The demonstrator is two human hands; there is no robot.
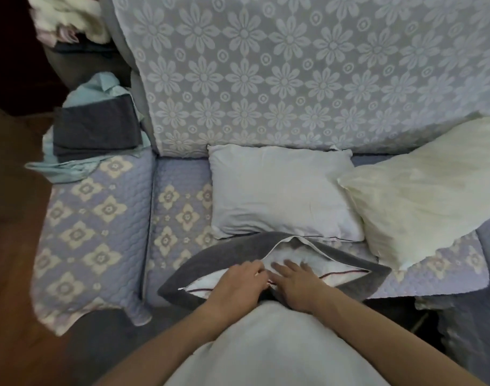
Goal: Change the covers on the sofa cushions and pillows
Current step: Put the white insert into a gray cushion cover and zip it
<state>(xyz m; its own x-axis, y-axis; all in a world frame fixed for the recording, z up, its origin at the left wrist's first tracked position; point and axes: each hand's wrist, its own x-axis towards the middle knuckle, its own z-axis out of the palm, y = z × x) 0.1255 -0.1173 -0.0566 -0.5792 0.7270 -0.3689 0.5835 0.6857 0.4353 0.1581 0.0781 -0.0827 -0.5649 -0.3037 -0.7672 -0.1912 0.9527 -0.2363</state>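
Note:
A pillow in a dark grey cover [210,260] lies at the sofa seat's front edge, its zip side open and the white insert [291,257] showing. My left hand [242,280] pinches the cover's opening edge near the zip. My right hand [294,277] rests flat with straight fingers on the white insert, just right of the left hand. Behind them a bare pale pillow [280,190] lies flat on the seat. A larger cream pillow [422,190] leans at the right.
The sofa [99,232] wears a quilted lilac flower-pattern cover, with a lace flower throw [266,65] over the backrest. Folded dark grey and light blue covers [93,129] are stacked on the left armrest. White cloth [68,15] is heaped at the far left top.

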